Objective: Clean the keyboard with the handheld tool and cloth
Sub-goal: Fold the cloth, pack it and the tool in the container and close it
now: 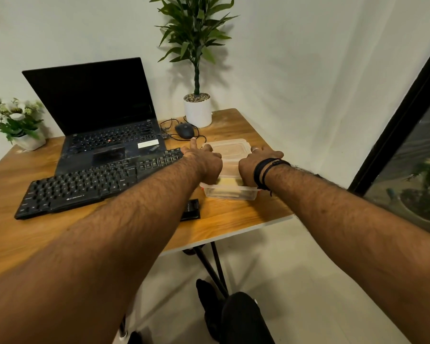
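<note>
A black keyboard [90, 184] lies slanted on the wooden table [233, 214], partly over the front of an open laptop [102, 120]. To its right stands a clear plastic box with a lid [230, 151]; something pale yellow shows through its front wall. My left hand [204, 162] rests on the box's left side, index finger stretched out. My right hand [255, 165] grips the box's right side, black bands on the wrist. The contents are too hidden to name.
A black mouse [184, 130] with a tangled cable lies behind the box. A potted plant in a white pot [198, 110] stands at the back. A small flower pot [27, 139] sits far left. A flat black object [191, 209] lies near the table's front edge.
</note>
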